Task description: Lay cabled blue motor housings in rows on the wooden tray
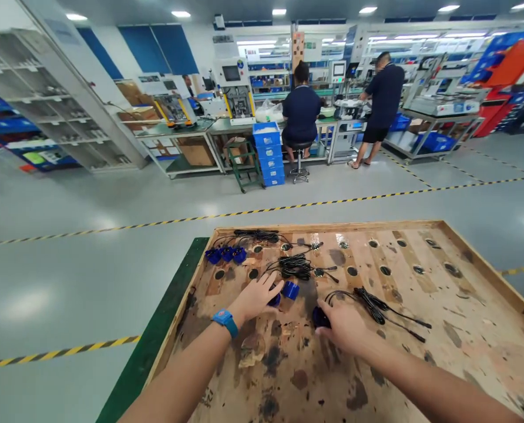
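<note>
Grey floor (pixel 59 194) all around, crossed by striped yellow-and-black tape (pixel 288 207). Above it, a stained wooden tabletop (pixel 500 352) with a raised rim, and along its left side a green surface (pixel 156 329). Farther off, one standing co-worker (pixel 385 94) and one seated co-worker (pixel 301 111), the latter just beside stacked blue crates (pixel 268 161). Left grip (pixel 257 296) loosely spread over a blue part (pixel 275 299) on the tabletop; cannot tell whether grasping or only touching. Right grip (pixel 348 323) clenched on a dark blue part (pixel 321 317), well apart from the rim. Just beyond, a black cable bundle (pixel 372 305), ends pointing right; nearer the far edge, two more bundles (pixel 295 266). Around the left wrist, a blue wristband (pixel 225 322). Right beside the left grip, a second blue part (pixel 291 290); in the far left corner, three blue parts (pixel 227 253) in a row. Toward the far edge, two rows of round holes (pixel 352 271).
</note>
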A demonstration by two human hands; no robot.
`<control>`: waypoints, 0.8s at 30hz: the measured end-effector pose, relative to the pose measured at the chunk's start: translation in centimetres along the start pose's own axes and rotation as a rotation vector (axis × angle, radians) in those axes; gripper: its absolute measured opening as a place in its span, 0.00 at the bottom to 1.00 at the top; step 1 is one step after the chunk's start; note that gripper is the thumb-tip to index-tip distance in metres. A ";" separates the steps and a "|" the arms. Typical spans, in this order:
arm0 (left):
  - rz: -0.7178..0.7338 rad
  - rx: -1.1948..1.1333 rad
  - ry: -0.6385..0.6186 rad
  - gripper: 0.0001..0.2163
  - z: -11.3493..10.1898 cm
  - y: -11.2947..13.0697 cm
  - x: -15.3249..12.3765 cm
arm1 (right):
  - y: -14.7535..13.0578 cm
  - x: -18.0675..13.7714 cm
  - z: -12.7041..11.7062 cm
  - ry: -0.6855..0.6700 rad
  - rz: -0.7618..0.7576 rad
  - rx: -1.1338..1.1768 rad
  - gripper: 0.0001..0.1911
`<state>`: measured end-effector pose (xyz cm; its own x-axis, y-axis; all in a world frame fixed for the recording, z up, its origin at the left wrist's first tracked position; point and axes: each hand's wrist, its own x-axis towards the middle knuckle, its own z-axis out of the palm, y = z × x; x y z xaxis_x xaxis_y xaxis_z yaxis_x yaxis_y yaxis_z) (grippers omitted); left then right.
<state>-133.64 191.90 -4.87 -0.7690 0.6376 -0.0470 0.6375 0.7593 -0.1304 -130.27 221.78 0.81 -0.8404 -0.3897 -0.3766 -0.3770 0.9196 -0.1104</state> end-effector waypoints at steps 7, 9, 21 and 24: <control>-0.137 -0.205 0.270 0.48 1.2 -0.4 -3.6 | -2.2 6.4 -4.0 0.200 -0.399 0.024 0.31; -0.239 -0.271 0.193 0.45 0.9 -0.5 -3.7 | -3.7 8.6 -3.7 0.102 -0.470 0.009 0.28; -0.413 -0.548 -0.009 0.26 -1.2 -0.5 -3.7 | -4.9 6.9 0.3 -0.046 -0.140 0.396 0.11; -0.433 -0.559 -0.026 0.25 -1.2 -0.1 -3.8 | -4.0 7.2 -2.3 -0.061 -0.156 0.137 0.20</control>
<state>-130.72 189.53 -3.45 -0.9554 0.2651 -0.1302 0.1975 0.9013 0.3855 -135.73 215.21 0.68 -0.7490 -0.5284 -0.3998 -0.4408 0.8479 -0.2947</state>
